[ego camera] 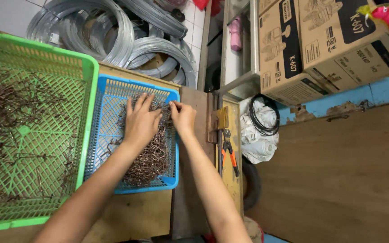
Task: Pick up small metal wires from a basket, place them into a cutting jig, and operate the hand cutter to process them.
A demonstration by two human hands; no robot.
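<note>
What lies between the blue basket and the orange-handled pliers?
In the head view, between the blue basket and the pliers lies a bare grey board, crossed by the right forearm, then a rusty metal strip.

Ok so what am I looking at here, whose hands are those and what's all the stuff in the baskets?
This is one picture from a camera worn on a person's head, looking down at their own bare hands. The left hand lies flat on a pile of brown bent wire pieces in a blue basket. The right hand pinches some pieces at that basket's right edge. A larger green basket beside it holds more scattered pieces. Pliers lie to the right, and wire coils sit behind.
</note>
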